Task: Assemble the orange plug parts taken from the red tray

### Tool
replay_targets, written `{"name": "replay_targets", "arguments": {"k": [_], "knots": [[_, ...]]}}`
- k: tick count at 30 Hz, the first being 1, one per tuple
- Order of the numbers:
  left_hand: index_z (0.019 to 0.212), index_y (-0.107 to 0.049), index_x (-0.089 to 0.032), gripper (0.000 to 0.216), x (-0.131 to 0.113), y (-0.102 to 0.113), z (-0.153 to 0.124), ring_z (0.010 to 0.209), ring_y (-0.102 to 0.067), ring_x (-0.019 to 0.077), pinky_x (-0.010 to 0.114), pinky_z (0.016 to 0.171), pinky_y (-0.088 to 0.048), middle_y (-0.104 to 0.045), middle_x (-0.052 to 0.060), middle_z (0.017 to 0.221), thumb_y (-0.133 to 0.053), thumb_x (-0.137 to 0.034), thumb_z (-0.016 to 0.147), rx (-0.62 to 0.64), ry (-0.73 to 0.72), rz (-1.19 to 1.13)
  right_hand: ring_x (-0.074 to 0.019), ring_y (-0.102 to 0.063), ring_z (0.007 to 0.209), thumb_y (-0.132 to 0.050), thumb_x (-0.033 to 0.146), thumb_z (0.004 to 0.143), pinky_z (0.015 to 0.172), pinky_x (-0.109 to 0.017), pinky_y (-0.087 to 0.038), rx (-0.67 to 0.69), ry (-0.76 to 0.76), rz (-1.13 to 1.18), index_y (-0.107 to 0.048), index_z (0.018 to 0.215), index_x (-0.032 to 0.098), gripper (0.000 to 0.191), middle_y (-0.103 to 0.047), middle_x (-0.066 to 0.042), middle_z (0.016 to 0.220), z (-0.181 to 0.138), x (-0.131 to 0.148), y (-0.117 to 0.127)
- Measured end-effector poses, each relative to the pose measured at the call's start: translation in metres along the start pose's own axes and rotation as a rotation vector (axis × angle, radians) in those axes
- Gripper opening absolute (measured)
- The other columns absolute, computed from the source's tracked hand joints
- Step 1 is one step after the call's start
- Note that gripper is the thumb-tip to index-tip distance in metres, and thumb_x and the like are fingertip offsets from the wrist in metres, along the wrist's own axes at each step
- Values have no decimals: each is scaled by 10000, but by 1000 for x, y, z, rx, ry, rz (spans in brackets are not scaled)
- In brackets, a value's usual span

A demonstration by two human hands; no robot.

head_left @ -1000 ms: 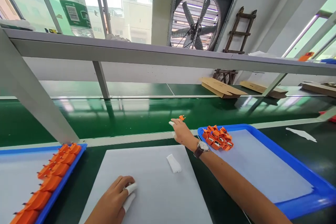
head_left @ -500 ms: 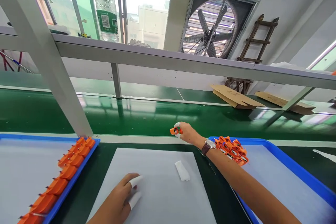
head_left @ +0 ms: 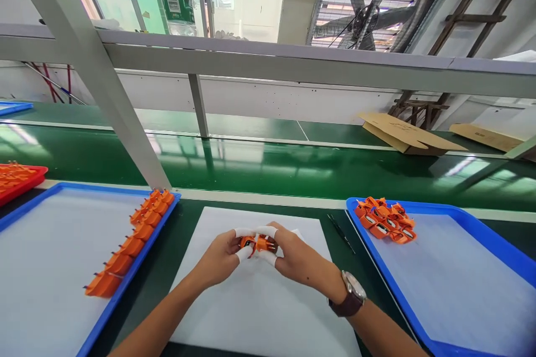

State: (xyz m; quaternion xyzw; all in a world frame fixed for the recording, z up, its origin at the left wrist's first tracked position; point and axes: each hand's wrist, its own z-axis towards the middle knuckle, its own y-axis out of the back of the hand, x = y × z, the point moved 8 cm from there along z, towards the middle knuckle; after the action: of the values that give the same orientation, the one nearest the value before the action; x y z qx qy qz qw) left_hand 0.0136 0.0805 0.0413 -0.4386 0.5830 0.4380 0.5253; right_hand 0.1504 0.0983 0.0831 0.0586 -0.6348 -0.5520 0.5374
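Over the white sheet (head_left: pixel 251 312), my left hand (head_left: pixel 220 259) pinches a small orange plastic part (head_left: pixel 247 242) with a dark patch. My right hand (head_left: pixel 304 259), with a watch on its wrist, grips another orange plastic piece (head_left: pixel 263 244) right beside it. The two pieces meet or nearly touch between my fingertips; whether they are joined I cannot tell. White covers wrap the thumb and a finger of each hand. My right hand mostly hides a white strip (head_left: pixel 298 234) on the sheet.
On the left, a blue tray (head_left: pixel 37 201) carries a line of orange parts (head_left: pixel 132 246) along its right edge. The right blue tray (head_left: pixel 452 211) holds a pile of orange parts (head_left: pixel 385 220). A thin dark tool (head_left: pixel 341 233) lies between sheet and tray. A red tray (head_left: pixel 39 175) sits far left.
My right hand has come back from near the green belt, bringing orange plastic to my left hand. My left hand, empty before, now grips an orange part. The view has shifted.
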Motion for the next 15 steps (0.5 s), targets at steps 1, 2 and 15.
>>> {"name": "replay_targets", "arguments": {"k": [1, 2, 15], "knots": [[1214, -668, -234, 374, 6, 3, -1, 1142, -655, 273, 413, 1009, -529, -708, 63, 1189, -673, -324, 850, -29, 3, -2, -153, -595, 815, -572, 192, 930, 745, -297, -511, -35, -10, 93, -529, 1309, 283, 393, -614, -22, 1069, -2, -3, -1], [1202, -669, -231, 366, 11, 6, -2, 1140, -658, 269, 406, 1003, -535, -706, 62, 1196, -675, -319, 846, -56, 7, 4, -155, -597, 833, -575, 201, 935, 765, -302, -521, -68, -19, 178, -543, 1295, 286, 372, -619, -20, 1063, -4, -6, -3], [1184, -651, -287, 301, 10, 5, -16, 1074, -638, 184, 330, 939, -570, -645, 31, 1241, -585, -200, 903, -210, -170, 314, -160, -604, 849, -650, 271, 918, 792, -317, -521, -258, -208, 572, -633, 1110, 268, 193, -678, -13, 1012, -23, -31, -34]]}}
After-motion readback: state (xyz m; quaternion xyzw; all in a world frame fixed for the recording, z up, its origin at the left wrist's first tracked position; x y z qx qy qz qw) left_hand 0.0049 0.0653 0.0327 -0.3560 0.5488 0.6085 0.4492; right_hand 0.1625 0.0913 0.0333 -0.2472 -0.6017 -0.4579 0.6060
